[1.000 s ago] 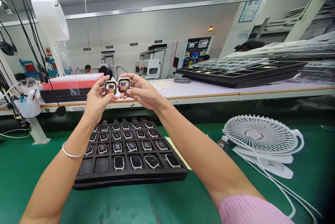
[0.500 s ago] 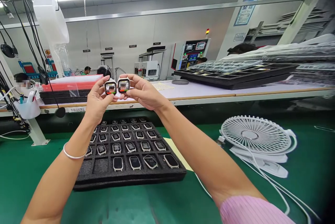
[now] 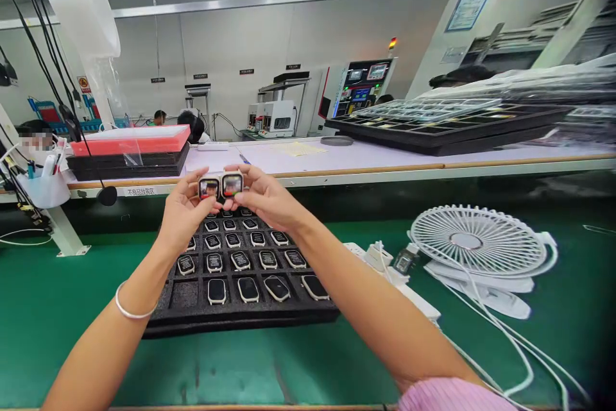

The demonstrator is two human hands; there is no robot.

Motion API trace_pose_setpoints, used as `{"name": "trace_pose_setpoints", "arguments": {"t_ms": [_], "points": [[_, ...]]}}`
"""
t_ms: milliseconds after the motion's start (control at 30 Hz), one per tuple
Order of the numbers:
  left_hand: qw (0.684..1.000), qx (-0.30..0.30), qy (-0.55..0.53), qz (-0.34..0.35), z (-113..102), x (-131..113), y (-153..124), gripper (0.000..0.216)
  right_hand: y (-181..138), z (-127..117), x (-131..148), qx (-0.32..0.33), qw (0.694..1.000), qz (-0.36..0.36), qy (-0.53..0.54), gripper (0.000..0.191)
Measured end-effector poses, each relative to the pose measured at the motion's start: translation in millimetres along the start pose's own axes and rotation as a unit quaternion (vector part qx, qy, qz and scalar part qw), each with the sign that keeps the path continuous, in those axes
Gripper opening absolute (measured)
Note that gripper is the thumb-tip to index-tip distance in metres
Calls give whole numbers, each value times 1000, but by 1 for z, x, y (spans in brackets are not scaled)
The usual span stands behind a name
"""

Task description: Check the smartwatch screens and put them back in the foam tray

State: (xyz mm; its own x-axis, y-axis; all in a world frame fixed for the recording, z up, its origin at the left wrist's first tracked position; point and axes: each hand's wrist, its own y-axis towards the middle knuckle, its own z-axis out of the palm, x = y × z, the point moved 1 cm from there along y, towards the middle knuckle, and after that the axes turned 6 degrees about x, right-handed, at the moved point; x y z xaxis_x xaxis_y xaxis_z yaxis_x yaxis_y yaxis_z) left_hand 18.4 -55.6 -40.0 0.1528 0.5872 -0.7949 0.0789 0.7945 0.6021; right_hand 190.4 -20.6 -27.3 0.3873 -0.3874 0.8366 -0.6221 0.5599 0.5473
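My left hand (image 3: 185, 211) pinches a smartwatch body (image 3: 208, 188) by its edges, its lit screen facing me. A second smartwatch body (image 3: 232, 184), also lit, is gripped at the edges by the fingers of my right hand (image 3: 269, 201). The pair are held side by side, very close together, above the far end of a black foam tray (image 3: 240, 320). Rows of pale-framed watches with dark screens, such as one front watch (image 3: 217, 292), lie in its compartments. One front compartment (image 3: 184, 295) holds no watch. My forearms hide parts of the tray.
Right of the tray are a white power strip (image 3: 414, 299), another watch (image 3: 404, 260) and a white fan (image 3: 466, 241) with cables. A raised shelf (image 3: 308, 178) crosses behind, carrying red-topped boxes (image 3: 135, 142) and stacked black trays (image 3: 433, 138). Cables hang at left.
Both hands have come down toward the tray, still holding the watches side by side. The view has shifted, and the power strip beside my right forearm now shows.
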Motion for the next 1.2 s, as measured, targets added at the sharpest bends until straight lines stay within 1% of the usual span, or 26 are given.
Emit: {"name": "trace_pose_setpoints", "arguments": {"t_ms": [133,233,300,400,600,800,900,1100,1200], "points": [[994,-10,-12,-105,-9,32,-36,60,-29,6,-50,-30,994,72,73,51],[984,-20,-20,-174,-18,55,-55,58,-43,9,-83,-53,982,130,123,51],[979,-29,-22,-203,-23,68,-63,56,-48,10,-99,-55,974,160,149,49],[973,-43,-24,-227,-28,82,-72,49,-53,10,-113,-48,965,187,175,44],[967,-50,-22,-249,-29,93,-83,44,-64,12,-120,-51,958,215,183,36],[968,-50,-17,-243,-27,93,-87,40,-69,14,-119,-54,956,230,171,36],[969,-50,-8,-241,-25,92,-88,37,-70,15,-119,-62,958,224,167,33],[973,-37,-8,-229,-22,89,-89,41,-71,16,-120,-78,957,220,171,40],[972,-35,-4,-232,-23,89,-90,41,-72,17,-121,-83,956,223,173,40]]}}
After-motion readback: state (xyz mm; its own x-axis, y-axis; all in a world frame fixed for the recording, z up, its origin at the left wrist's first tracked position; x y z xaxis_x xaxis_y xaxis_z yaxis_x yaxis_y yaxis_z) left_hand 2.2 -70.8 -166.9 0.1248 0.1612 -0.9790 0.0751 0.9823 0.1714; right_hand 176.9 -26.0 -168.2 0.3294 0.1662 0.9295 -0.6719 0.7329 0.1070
